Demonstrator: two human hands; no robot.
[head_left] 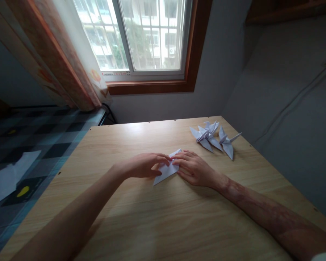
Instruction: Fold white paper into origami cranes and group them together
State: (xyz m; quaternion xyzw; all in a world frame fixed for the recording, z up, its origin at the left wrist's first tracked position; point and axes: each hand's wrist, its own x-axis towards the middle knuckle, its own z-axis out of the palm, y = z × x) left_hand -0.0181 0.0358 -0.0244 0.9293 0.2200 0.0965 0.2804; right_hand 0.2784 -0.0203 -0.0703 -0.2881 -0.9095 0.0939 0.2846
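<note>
On the wooden table [141, 221] lies a folded piece of white paper [164, 173], narrow and pointed at its near-left end. My left hand [142, 165] is curled over its left side, thumb below and fingertips on the paper near its middle. From the other side, my right hand [194, 168] rests with outstretched fingers across the paper's right part and its thumb by the lower edge. The fingertips of both hands nearly meet, covering some of the folds. Farther back on the right stand folded paper cranes [206, 136], several wings overlapping, and another paper crane [226, 142] beside them.
A window [154, 36] with a wooden frame is behind the table, with a curtain [67, 54] to its left. At the left, white paper sheets [5, 181] lie on a checked cloth [57, 134]. A cable [293, 99] runs along the right wall.
</note>
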